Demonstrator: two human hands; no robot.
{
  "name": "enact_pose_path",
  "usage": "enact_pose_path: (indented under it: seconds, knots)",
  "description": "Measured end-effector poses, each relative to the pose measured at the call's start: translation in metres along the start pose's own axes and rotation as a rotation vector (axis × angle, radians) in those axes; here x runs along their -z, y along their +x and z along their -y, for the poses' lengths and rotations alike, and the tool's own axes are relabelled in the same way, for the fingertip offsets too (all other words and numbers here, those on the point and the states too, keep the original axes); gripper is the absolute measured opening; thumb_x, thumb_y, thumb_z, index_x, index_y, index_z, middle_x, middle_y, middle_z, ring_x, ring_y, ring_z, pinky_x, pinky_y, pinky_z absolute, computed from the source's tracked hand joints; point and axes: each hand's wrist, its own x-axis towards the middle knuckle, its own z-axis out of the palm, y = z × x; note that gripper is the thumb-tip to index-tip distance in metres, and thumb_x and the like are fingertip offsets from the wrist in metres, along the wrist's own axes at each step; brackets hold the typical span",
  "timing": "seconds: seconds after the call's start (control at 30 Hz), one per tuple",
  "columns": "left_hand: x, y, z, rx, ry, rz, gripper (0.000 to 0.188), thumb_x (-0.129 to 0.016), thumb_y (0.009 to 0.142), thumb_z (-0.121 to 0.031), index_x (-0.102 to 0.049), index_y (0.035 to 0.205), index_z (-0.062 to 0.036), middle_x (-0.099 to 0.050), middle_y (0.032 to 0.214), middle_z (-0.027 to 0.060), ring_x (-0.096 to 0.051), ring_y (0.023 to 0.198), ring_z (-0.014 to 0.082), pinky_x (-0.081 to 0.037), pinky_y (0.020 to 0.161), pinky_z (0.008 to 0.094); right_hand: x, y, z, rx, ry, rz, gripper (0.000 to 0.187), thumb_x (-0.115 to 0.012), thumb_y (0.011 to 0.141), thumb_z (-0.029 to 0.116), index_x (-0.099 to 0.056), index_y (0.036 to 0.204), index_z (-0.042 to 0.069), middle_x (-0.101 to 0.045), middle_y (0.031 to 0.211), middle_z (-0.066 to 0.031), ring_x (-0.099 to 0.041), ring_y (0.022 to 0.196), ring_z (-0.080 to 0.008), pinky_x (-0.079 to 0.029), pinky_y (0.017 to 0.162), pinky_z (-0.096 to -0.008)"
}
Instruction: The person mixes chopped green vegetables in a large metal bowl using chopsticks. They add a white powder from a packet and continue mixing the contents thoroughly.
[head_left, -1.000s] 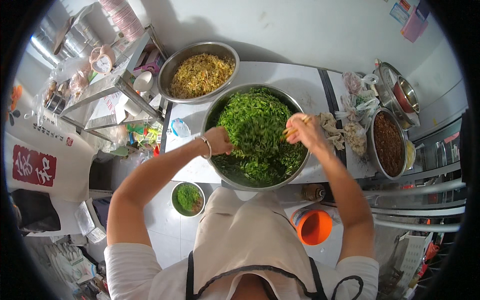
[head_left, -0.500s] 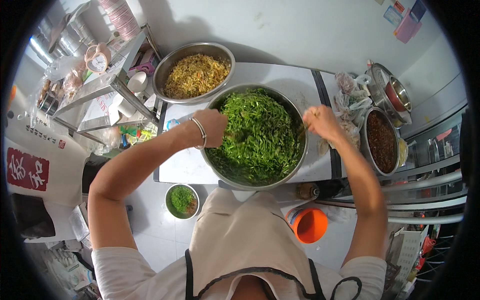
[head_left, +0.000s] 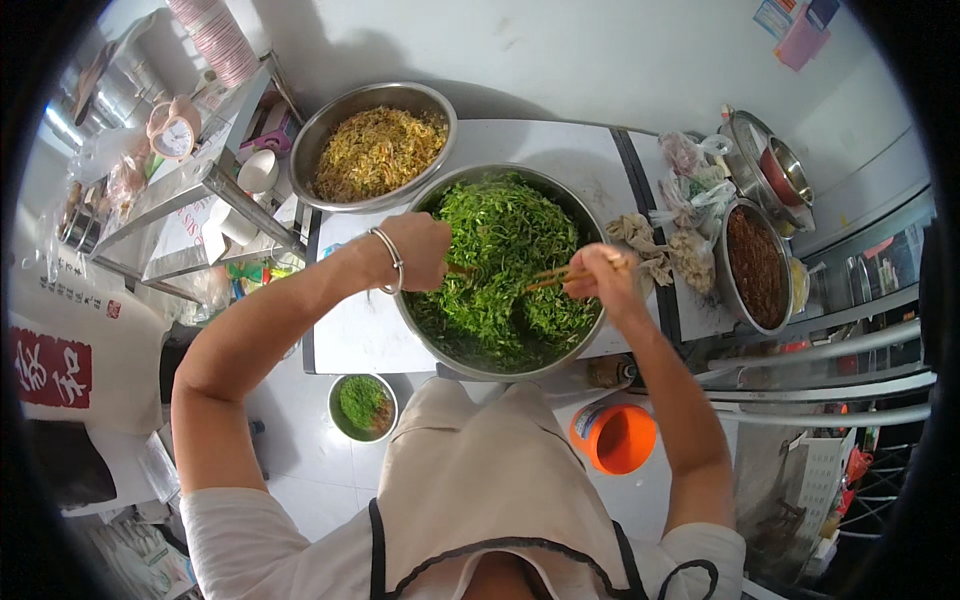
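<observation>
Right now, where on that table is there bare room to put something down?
The white tabletop looks bare in two patches: behind the bowl of greens, between the bowl of yellow food and the dark strip; left of the bowl of greens, beside the left forearm. On and right of the strip it's crowded: crumpled cloth, plastic bags, bowl of brown food.

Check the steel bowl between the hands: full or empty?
Filled, not empty: the steel bowl holds chopped greens nearly wall to wall, hiding most of its bottom. Exactly how deep, cannot tell from above.
</observation>
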Motion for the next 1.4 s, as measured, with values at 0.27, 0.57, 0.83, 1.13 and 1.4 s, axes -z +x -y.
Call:
enact_pose_path:
  seconds: [0.27, 0.57, 0.83, 1.13, 1.4]
  knots:
    - [0.031, 0.010, -0.005, 0.048, 0.194, 0.350, 0.017, -0.061, 0.073, -0.012, -0.067, 0.074, 0.0040, -0.065, 0.073, 0.0204, -0.065, 0.071, 0.0341, -0.052, 0.064, 0.0444, 0.048, 0.006, 0.043, -0.014, -0.813, 0.203, 0.025, -0.052, 0.089, 0.018, -0.067, 0.083, -0.001, -0.066, 0.069, -0.0095, -0.064, 0.054, -0.0149, -0.052, 0.051, -0.0265]
    - [-0.134, 0.027, 0.017, 0.196, -0.434, 0.349, 0.023, -0.065, 0.073, -0.022, -0.071, 0.064, -0.0018, -0.065, 0.060, 0.0148, -0.065, 0.059, 0.0265, -0.052, 0.059, 0.0359, 0.010, -0.011, -0.085, -0.344, 0.064, -0.110, 0.027, -0.052, 0.090, 0.017, -0.066, 0.085, -0.005, -0.066, 0.075, -0.0189, -0.066, 0.056, -0.0206, -0.057, 0.050, -0.0293]
    - [-0.111, 0.024, 0.008, 0.057, -0.547, -0.054, 0.022, -0.064, 0.077, -0.024, -0.071, 0.066, -0.0062, -0.063, 0.057, 0.0120, -0.058, 0.047, 0.0249, -0.047, 0.050, 0.0373, 0.007, 0.017, 0.025, 0.060, -0.302, 0.153, 0.027, -0.048, 0.093, 0.019, -0.066, 0.090, -0.001, -0.066, 0.074, -0.0095, -0.063, 0.058, -0.0131, -0.053, 0.051, -0.0245]
    - [0.020, -0.006, -0.036, -0.013, 0.123, -0.256, 0.017, -0.059, 0.074, -0.014, -0.064, 0.064, -0.0010, -0.058, 0.055, 0.0183, -0.061, 0.055, 0.0353, -0.049, 0.054, 0.0448, 0.011, 0.041, 0.130, 0.239, -0.618, 0.294, 0.030, -0.051, 0.094, 0.027, -0.067, 0.094, 0.001, -0.064, 0.078, -0.0066, -0.060, 0.064, -0.0101, -0.051, 0.052, -0.0238]
    - [-0.002, 0.024, -0.014, 0.216, 0.341, -0.004, 0.017, -0.062, 0.074, -0.011, -0.070, 0.089, -0.0057, -0.069, 0.086, 0.0157, -0.068, 0.082, 0.0287, -0.055, 0.068, 0.0395, 0.074, 0.095, 0.023, 0.406, -1.042, 0.166, 0.029, -0.050, 0.092, 0.023, -0.067, 0.085, 0.001, -0.062, 0.066, -0.0046, -0.060, 0.057, -0.0124, -0.048, 0.049, -0.0256]
